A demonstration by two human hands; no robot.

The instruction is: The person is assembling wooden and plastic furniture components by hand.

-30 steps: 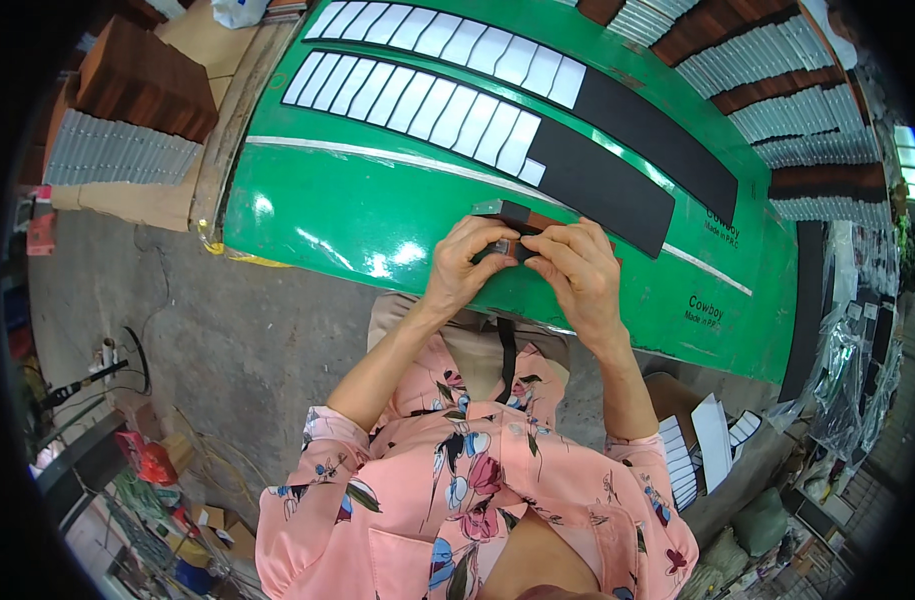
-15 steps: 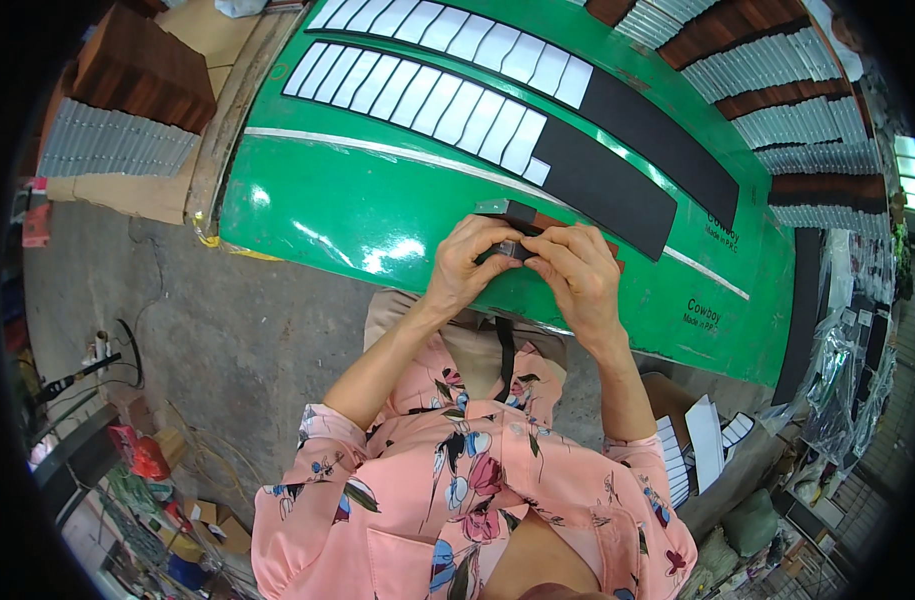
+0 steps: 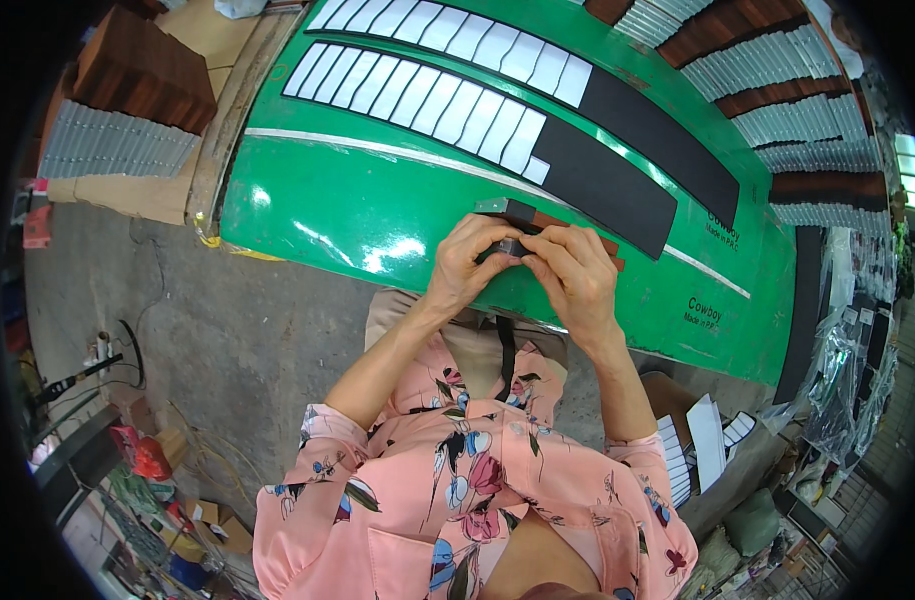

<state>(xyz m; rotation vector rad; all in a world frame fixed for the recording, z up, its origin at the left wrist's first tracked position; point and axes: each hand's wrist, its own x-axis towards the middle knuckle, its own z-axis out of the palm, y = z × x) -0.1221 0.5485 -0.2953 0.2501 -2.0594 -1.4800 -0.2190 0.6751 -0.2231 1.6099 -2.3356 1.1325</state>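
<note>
Both my hands meet over the near edge of a green table. My left hand is closed with thumb and fingers on a small dark piece, of a kind I cannot make out. Pinched at the same piece, my right hand has its fingertips close against the left ones. Just beyond the fingers lies a dark block with a grey top. A reddish-brown strip shows behind my right hand. Below the table edge hangs a narrow black strip; its upper end is hidden.
Two long black sheets, partly covered with white pieces, lie across the table. Brown-and-silver stacks stand at the back right and on cardboard at the left. White striped sheets sit low on the right. Plastic-wrapped goods are farther right.
My right hand has shifted very slightly, with its fingers still at the small dark piece. The left hand stays in place.
</note>
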